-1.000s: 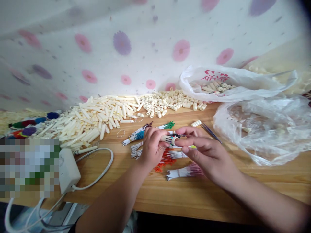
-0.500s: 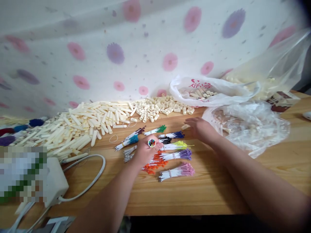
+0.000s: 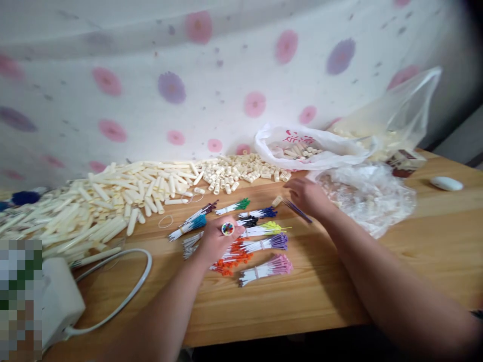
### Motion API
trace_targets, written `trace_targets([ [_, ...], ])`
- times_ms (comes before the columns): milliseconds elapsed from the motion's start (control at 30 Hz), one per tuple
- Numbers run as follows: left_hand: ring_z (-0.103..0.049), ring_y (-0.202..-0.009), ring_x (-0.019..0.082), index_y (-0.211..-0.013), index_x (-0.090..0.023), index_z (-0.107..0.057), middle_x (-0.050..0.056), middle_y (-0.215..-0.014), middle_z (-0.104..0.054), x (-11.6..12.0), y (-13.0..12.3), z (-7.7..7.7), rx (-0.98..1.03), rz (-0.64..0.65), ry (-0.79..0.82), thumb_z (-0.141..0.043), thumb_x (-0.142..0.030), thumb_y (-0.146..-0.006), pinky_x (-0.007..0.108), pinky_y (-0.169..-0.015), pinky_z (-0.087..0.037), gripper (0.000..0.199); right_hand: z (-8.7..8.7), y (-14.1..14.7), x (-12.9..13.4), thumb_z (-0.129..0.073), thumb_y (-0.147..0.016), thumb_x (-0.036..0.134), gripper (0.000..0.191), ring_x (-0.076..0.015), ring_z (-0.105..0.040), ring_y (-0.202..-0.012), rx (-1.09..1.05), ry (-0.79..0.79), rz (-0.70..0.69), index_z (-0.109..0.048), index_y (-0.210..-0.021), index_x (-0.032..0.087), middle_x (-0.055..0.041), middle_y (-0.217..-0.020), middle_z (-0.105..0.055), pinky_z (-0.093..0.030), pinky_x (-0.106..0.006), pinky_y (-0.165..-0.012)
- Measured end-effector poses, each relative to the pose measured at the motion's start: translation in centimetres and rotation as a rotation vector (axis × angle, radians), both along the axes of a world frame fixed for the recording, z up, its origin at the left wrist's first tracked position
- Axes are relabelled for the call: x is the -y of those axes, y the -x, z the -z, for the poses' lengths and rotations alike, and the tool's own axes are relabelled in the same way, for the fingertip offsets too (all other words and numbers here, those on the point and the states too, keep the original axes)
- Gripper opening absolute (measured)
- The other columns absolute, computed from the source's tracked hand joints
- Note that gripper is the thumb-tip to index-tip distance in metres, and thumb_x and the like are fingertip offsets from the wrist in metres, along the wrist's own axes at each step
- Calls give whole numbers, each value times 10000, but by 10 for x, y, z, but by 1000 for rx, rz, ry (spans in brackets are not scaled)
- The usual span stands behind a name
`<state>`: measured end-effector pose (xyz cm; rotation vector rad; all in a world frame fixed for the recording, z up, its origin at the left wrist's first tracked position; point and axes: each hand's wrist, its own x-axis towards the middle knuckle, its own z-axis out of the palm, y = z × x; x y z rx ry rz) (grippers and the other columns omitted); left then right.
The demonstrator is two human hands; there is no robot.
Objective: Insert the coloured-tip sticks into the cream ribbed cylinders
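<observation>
My left hand (image 3: pixel 221 239) is closed round an upright pen barrel (image 3: pixel 228 229), whose open top shows several coloured refill ends. Around and below it lie bundles of white refills with coloured ends: orange (image 3: pixel 237 254), pink (image 3: pixel 266 269), purple (image 3: pixel 266 243), yellow (image 3: pixel 266 229), blue (image 3: pixel 264 212), green (image 3: pixel 233 206) and teal (image 3: pixel 188 227). My right hand (image 3: pixel 307 196) hovers with loosely bent fingers, seemingly holding nothing. Below it lie a few thin dark refills (image 3: pixel 298 210) and a small cream slotted piece (image 3: pixel 277 201).
Cream pen barrels (image 3: pixel 113 196) form a heap at the back left, beside slotted cream pieces (image 3: pixel 241 168). White plastic bags (image 3: pixel 313 161) and crumpled clear plastic (image 3: pixel 372 201) lie at the right, with a white mouse (image 3: pixel 446 183) beyond. A white power block (image 3: pixel 60 289) with a cable stands front left.
The view has swung a little to the right. My right hand has shifted slightly, and the thin dark refills beneath it now show. My left hand keeps its hold on the pen barrel.
</observation>
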<state>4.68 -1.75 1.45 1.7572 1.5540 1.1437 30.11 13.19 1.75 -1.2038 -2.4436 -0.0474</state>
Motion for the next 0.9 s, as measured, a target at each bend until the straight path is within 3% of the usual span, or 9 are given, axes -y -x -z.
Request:
trace_targets([
  [133,-406,-526,101,-580,-162,-511,-41,-540,-451,0,2,-1,-25,-15,5,-588,-327,-780,224,-529,-331,270,-19,-60,-17,-460,-773,121,263,-201,-604,-834,4,188,320,-694,-889,141,-99,-921,-694,-411,-276,-730],
  [233,-405,-525,104,-582,-166,-507,-43,-536,-449,-1,3,-2,-61,-33,16,-579,-343,-782,225,-529,-329,276,-10,-88,-25,-637,-617,132,123,-159,-569,-627,89,404,309,-703,-715,166,-38,-677,-677,-387,-260,-610],
  [367,-405,-527,106,-584,-169,-507,-41,-535,-450,-2,6,1,-94,-24,35,-565,-355,-795,227,-527,-327,288,8,-92,-32,-688,-505,88,148,-122,-516,-527,6,486,299,-693,-637,155,-4,-568,-626,-372,-245,-550],
  [433,-412,-536,110,-592,-169,-517,-36,-544,-460,-2,8,4,-94,-31,32,-565,-357,-797,229,-532,-335,282,8,-91,-33,-653,-605,138,129,-129,-532,-540,-106,466,319,-711,-719,130,-35,-615,-644,-390,-249,-547],
  [567,-428,-546,118,-606,-171,-534,-28,-555,-473,-3,9,6,-76,-49,6,-562,-369,-801,236,-549,-361,279,-11,-78,-21,-374,-882,280,407,-113,-559,-594,-388,381,278,-612,-1141,74,-127,-911,-678,-455,-245,-558],
  [667,-500,-609,144,-681,-170,-596,1,-625,-562,-3,0,1,-33,-50,2,-559,-387,-804,250,-592,-403,252,-25,-46,5,-371,-891,279,388,-84,-564,-611,-530,390,40,-598,-1169,133,-102,-1047,-661,-494,-229,-579],
  [767,-558,-691,171,-904,-159,-652,48,-788,-648,0,-17,-8,41,-81,33,-566,-399,-802,272,-630,-437,274,-32,-6,40,-431,-833,152,353,-110,-620,-762,-568,467,-462,-625,-1129,146,-94,-1094,-654,-516,-236,-642],
  [833,-573,-710,174,-1014,-153,-637,63,-859,-661,4,-30,-16,80,-64,53,-568,-394,-803,282,-638,-450,327,-36,10,61,-475,-811,108,443,-122,-636,-806,-477,506,-596,-553,-1243,165,-80,-1049,-679,-517,-246,-690],
  [900,-572,-694,169,-972,-152,-646,52,-820,-659,6,-40,-24,103,-18,57,-586,-378,-793,280,-629,-451,295,-38,16,75,-504,-829,124,557,-119,-647,-699,-379,601,-645,-402,-1375,170,-47,-879,-713,-516,-238,-644],
])
